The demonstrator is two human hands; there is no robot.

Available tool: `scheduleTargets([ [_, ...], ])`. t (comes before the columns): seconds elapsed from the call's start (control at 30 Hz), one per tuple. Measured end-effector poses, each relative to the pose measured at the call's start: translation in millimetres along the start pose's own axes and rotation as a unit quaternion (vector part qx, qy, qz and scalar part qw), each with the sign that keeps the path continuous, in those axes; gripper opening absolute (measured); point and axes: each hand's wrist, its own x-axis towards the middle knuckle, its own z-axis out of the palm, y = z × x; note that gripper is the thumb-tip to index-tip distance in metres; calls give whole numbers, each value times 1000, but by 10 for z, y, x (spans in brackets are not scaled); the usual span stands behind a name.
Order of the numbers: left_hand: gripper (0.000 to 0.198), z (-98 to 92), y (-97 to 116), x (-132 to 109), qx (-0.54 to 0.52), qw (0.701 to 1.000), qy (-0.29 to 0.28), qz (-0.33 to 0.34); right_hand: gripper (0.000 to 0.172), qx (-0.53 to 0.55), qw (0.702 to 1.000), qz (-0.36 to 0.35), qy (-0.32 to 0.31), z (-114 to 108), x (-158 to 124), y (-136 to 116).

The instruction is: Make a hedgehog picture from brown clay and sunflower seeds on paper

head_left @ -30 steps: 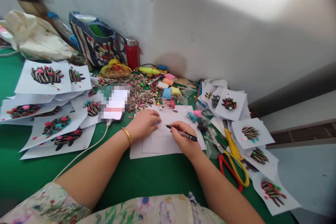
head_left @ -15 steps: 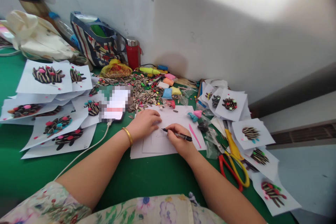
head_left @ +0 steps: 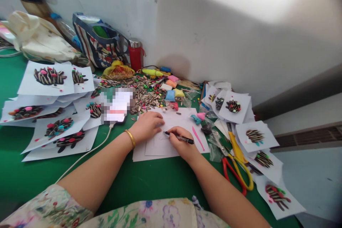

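Observation:
My right hand (head_left: 181, 144) grips a black pen (head_left: 179, 137), its tip touching a white sheet of paper (head_left: 160, 144) on the green table (head_left: 149, 180). My left hand (head_left: 146, 125), with a gold bangle at the wrist, rests on the same sheet with its fingers curled, pressing it down. The sheet lies on a larger stack of white paper. A thin pink strip (head_left: 198, 138) lies on the paper just right of the pen.
A pile of sunflower seeds (head_left: 145, 94) and coloured clay lumps (head_left: 171, 91) lie behind the paper. Seed-hedgehog pictures cover the left (head_left: 57, 128) and right (head_left: 255, 136). Scissors (head_left: 236, 171), a phone (head_left: 116, 107) on a cable, a red flask (head_left: 135, 54) and bags (head_left: 97, 41) stand around.
My right hand slid the pen a little left across the sheet, uncovering the pink strip. My left hand stayed in place.

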Motion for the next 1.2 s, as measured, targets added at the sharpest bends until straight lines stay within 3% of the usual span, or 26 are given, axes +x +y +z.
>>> scheduleTargets([
  [1.2,25,7,-9,4,2,1000,7,4,18,-12,1000,-6,23,-27,-7,2],
])
